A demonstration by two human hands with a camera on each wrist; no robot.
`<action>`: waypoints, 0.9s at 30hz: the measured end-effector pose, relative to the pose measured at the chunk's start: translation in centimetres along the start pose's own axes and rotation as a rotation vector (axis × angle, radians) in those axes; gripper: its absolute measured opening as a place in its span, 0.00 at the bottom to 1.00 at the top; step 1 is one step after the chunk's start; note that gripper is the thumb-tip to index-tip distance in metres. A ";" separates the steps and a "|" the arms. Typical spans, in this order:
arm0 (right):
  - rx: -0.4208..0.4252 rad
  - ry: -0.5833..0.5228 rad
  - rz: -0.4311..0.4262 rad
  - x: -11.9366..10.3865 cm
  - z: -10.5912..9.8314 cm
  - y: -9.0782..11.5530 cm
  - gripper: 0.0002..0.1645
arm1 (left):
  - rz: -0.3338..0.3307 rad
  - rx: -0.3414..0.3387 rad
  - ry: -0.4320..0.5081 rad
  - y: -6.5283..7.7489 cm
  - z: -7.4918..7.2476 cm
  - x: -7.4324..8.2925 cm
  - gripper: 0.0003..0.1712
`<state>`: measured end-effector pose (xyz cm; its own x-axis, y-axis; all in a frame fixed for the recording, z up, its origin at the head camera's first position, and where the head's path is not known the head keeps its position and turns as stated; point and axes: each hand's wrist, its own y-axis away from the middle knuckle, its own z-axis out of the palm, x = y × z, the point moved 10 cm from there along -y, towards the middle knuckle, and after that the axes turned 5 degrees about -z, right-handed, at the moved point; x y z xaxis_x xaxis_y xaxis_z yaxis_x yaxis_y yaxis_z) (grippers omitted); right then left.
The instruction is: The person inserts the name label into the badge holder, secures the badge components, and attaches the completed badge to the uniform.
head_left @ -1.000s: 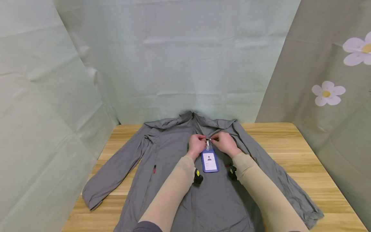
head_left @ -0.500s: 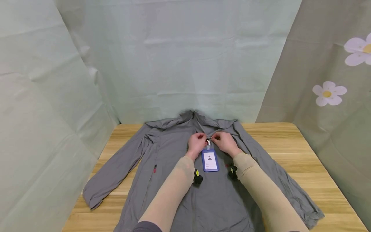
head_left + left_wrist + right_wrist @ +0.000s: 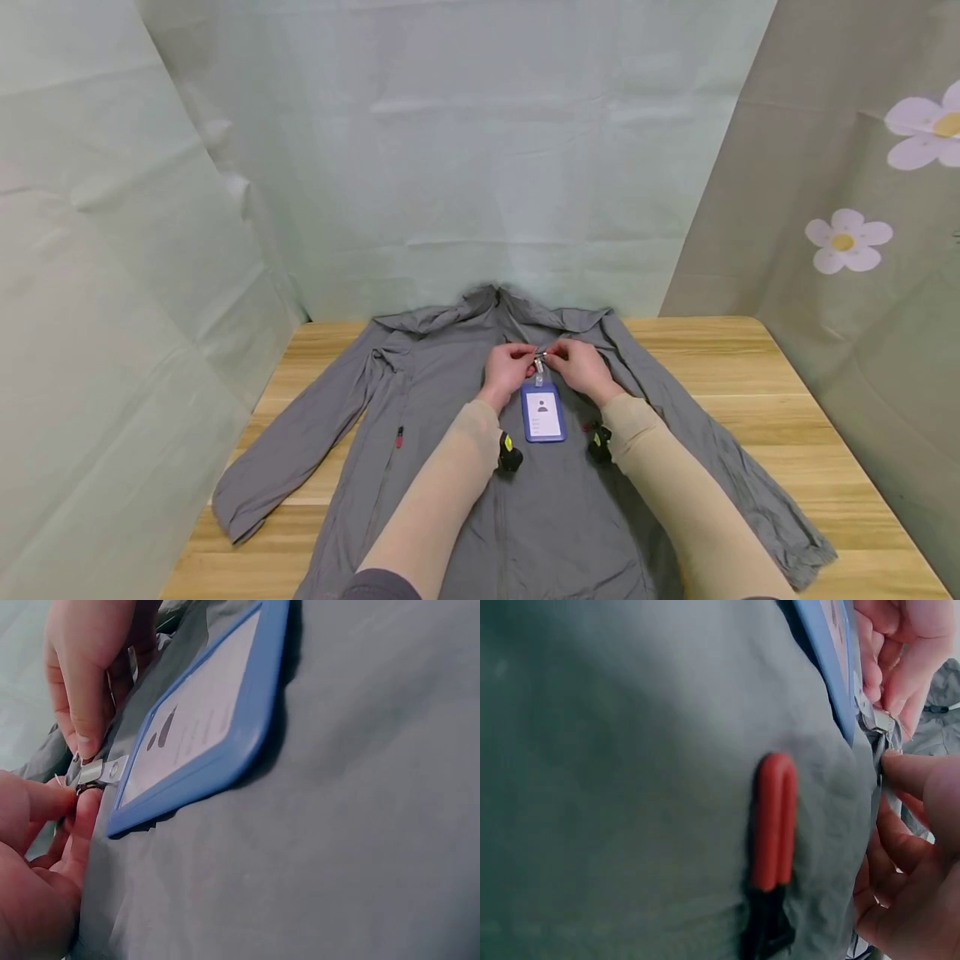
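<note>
A blue-framed ID badge with a printed card lies on the upper front of a grey jacket, attached to a clear strap and metal clip. From the left, my left hand pinches the metal clip's end between thumb and fingers. My right hand meets it from the other side, with thumb and forefinger pinching the clip and jacket fabric beside it. Fingers partly cover the clip in both wrist views. Below the hands, the badge rests face up against the cloth.
The jacket is spread over a wooden table, sleeves out to both sides. A red zipper pull hangs near the right wrist, another red pull on the left front. Pale cloth backdrops stand behind and beside the table.
The badge has shifted very slightly upward, and the clip's angle between the fingertips has altered a little. Both hands stay at the same spot on the jacket.
</note>
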<state>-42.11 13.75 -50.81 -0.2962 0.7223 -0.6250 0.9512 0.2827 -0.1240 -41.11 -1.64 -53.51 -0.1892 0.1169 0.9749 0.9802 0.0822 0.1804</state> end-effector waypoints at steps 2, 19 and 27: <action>0.003 -0.009 0.010 0.0 0.0 0.0 0.10 | -0.008 0.004 0.015 0.0 0.0 -0.1 0.10; 0.061 -0.052 -0.004 -0.3 -0.6 0.0 0.10 | -0.052 -0.002 0.131 0.1 -0.1 -0.4 0.13; 0.085 -0.060 0.012 -0.3 -0.6 0.0 0.10 | -0.032 -0.002 0.148 0.1 0.0 -0.2 0.12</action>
<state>-42.07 13.92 -50.11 -0.2810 0.6858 -0.6713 0.9594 0.2173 -0.1797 -41.01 -1.69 -53.70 -0.2094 -0.0334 0.9773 0.9740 0.0814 0.2114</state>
